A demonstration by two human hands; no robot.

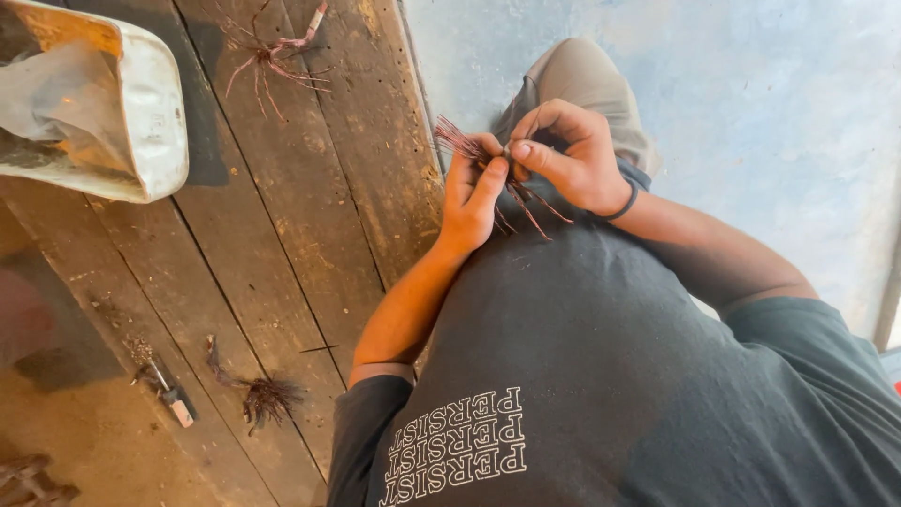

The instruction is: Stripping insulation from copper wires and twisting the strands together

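Wire bundle (488,160) between both hands

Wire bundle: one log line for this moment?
left hand: grips wire bundle | right hand: pinches its strands | over lap, beside wooden bench

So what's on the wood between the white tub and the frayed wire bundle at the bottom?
In the head view, only bare planks lie between white tub and bundle.

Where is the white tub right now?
In the head view, the white tub sits at the upper left on the wooden bench, left of a reddish wire bundle and well away from both hands.
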